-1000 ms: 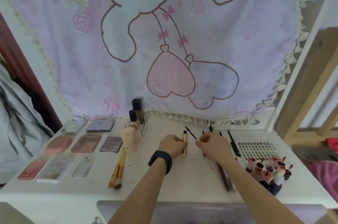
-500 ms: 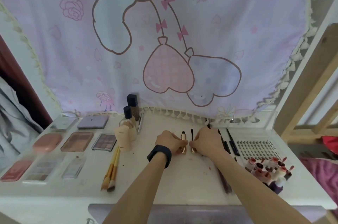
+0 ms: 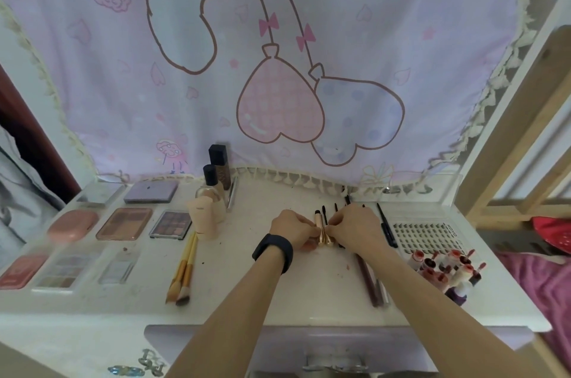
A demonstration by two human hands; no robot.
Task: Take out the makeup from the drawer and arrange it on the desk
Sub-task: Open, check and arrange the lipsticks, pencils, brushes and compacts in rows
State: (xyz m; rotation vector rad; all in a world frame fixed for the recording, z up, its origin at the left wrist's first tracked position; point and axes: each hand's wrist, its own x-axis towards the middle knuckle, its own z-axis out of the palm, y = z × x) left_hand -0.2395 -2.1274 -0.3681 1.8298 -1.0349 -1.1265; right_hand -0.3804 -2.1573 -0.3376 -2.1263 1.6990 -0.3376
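Change over the last second: your right hand was carrying a black-tipped wand at a slant, apart from the gold tube by your left hand. Now the two pieces lie side by side as a gold pair in the middle of the tabletop, black tips pointing away from you and round gold ends toward you. Both hands have closed in and nearly touch.

Grip state: the left grip has its fingers curled and pinching the pair from the left. The right grip is curled and pinching from the right. Neither holds anything else. Which finger sits on which piece is too small to tell.

The pair seems placed and is likely just being squared up with the black liners beside it. The palettes, brushes, lash tray and lip tints are already laid out. The drawer below is barely in view and its contents are hidden, so check it after you let go.
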